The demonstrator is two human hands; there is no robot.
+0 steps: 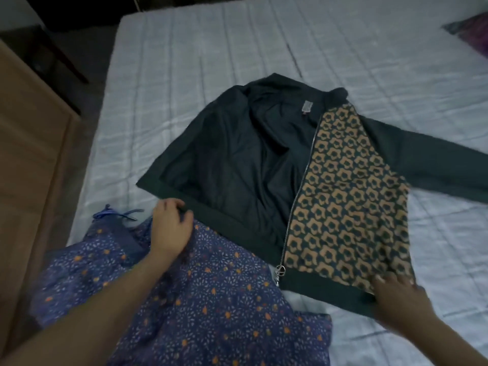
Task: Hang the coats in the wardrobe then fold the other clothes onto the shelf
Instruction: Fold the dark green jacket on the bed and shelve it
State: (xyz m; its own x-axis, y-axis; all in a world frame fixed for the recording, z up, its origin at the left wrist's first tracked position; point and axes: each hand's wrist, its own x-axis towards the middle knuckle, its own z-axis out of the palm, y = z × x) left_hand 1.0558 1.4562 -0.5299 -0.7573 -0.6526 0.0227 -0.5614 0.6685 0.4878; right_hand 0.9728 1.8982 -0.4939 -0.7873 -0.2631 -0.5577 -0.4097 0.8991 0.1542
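Note:
A dark green zip jacket (237, 165) lies spread on the bed, collar away from me. Its left half is flipped open to show the dark lining, and its right front panel has a tan flower pattern. My left hand (170, 228) pinches the hem at the jacket's lower left corner. On the lower right corner of the patterned panel rests my right hand (396, 294), fingers spread and fairly straight. A blue garment with small orange and white specks (200, 299) lies crumpled in front of me, under my left forearm and overlapping the jacket's hem.
The bed (211, 48) has a pale quilted cover and fills most of the view. A brown wooden panel (29, 159) stands along its left side. A purple patterned cloth (470, 30) lies at the far right corner. Dark furniture legs (66, 62) stand at the upper left.

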